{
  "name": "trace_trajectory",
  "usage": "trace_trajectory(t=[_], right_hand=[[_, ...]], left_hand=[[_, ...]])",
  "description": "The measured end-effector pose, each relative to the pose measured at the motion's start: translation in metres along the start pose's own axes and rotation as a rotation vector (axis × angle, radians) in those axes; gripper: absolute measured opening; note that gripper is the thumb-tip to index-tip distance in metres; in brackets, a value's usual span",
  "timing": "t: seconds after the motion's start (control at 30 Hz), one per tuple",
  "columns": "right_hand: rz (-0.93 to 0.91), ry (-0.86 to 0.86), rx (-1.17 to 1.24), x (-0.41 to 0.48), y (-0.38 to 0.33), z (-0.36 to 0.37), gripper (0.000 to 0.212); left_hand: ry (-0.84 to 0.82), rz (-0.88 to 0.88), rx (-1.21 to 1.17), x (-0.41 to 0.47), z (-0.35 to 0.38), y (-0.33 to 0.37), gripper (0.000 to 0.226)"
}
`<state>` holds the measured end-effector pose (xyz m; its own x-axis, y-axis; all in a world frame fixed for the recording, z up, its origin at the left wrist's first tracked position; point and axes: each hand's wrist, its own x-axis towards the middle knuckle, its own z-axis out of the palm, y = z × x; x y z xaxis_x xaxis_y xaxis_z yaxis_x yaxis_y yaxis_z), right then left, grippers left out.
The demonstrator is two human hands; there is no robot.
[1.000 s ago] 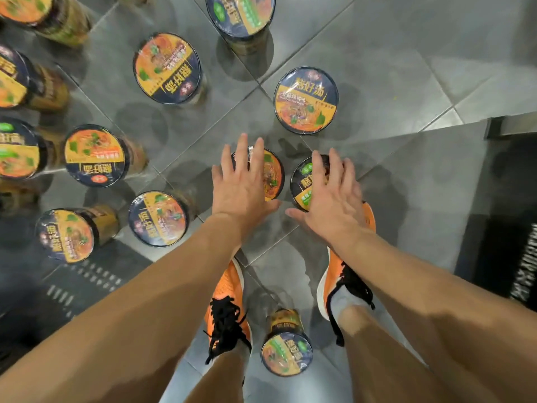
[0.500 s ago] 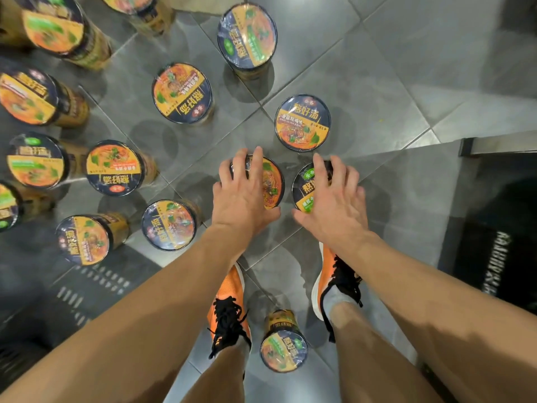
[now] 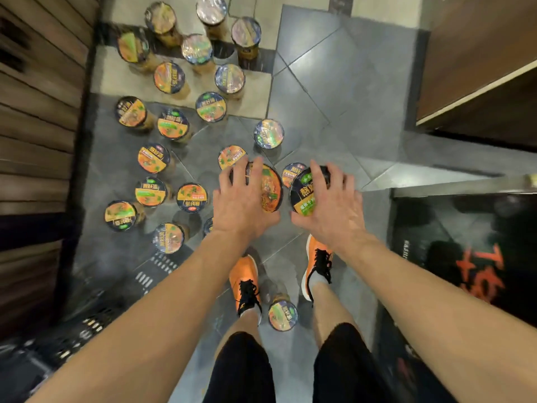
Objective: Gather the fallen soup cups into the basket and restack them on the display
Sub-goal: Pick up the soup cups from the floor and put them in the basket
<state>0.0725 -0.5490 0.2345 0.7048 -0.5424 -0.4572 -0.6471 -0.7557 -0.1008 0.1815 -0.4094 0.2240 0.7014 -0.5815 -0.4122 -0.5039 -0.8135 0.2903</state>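
On the grey tiled floor [image 3: 334, 91], some two dozen soup cups [image 3: 154, 158] are seen standing upright, lids up, spread from the wooden slat wall [image 3: 37, 97] at the left towards the middle. One further cup [image 3: 282, 315] stands between a pair of orange shoes [image 3: 244, 274] with black laces.

Two cups are held side by side, nearer the camera than those on the floor. The orange-lidded cup [image 3: 270, 189] is gripped from above by the left hand [image 3: 242, 199], its fingers curled over the lid's far rim. The dark-lidded cup [image 3: 305, 196] is gripped likewise by the right hand [image 3: 334, 210].

Writing is carried on every lid – large pale Chinese characters on a dark blue field beside an orange soup picture. On the dark-lidded cup a green band with smaller yellow characters is shown; none of these can be read with certainty. Orange characters are printed on a black mat [image 3: 465, 257] at the right, partly cut off.

A dark slotted shape [image 3: 96, 312] – possibly the basket, though too blurred to tell – lies at the lower left.
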Motion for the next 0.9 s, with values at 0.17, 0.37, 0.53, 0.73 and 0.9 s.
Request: trace_trajectory(t=[0.17,0.37,0.53,0.73,0.9], right_hand=[[-0.06,0.071,-0.002,-0.066,-0.031,-0.114,0.108],[-0.078,0.15,0.006,-0.14,-0.063,-0.226,0.109],[-0.091,0.213,0.013,-0.188,-0.077,-0.293,0.108],[-0.123,0.286,-0.022,-0.232,-0.088,-0.351,0.107],[-0.175,0.321,-0.038,-0.256,-0.084,-0.383,0.108]], left_hand=[[0.046,-0.017,-0.018,-0.062,-0.119,0.022,0.114],[0.087,0.003,-0.03,-0.136,-0.231,0.047,0.117],[0.212,0.058,-0.034,-0.182,-0.286,0.054,0.117],[0.252,0.043,-0.053,-0.224,-0.351,0.063,0.117],[0.289,-0.003,-0.042,-0.254,-0.39,0.073,0.114]])
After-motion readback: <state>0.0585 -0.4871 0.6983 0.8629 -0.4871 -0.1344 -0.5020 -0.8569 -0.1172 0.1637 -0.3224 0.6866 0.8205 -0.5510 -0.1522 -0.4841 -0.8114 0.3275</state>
